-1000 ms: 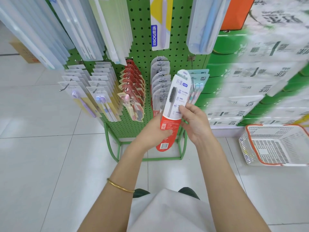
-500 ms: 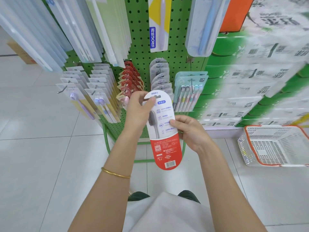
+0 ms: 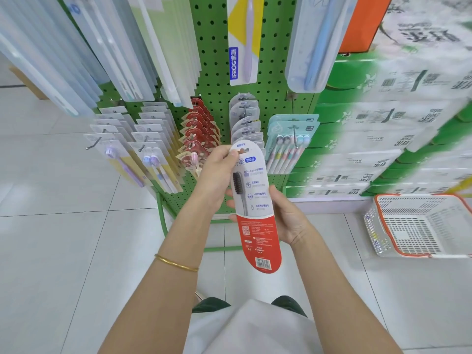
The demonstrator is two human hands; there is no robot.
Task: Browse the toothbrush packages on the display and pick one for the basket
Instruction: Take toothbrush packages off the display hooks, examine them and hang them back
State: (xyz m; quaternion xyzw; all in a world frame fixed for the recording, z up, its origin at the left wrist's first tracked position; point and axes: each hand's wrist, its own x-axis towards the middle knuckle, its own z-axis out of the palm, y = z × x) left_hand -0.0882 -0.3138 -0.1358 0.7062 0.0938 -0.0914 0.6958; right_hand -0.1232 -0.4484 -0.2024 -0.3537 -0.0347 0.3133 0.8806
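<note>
I hold a white and red toothbrush package [image 3: 255,208] upright in front of the green pegboard display [image 3: 217,72], its printed back toward me. My left hand [image 3: 217,175] pinches its top edge near the hang hole. My right hand [image 3: 286,215] grips its right side at the middle, fingers behind it. More packages hang on the display: grey ones [image 3: 244,118], red ones [image 3: 199,134], a teal multi-pack [image 3: 288,144]. The white basket with an orange rim [image 3: 419,226] sits on the floor at the right.
Stacked green and white cartons [image 3: 383,129] stand to the right of the display, behind the basket. Long clear packages [image 3: 102,52] hang at the upper left. White floor tiles [image 3: 63,226] spread to the left and in front.
The package was tilted near the pegs with my left hand at its bottom. It has been turned upright and drawn toward me, and my left hand moved to its top edge.
</note>
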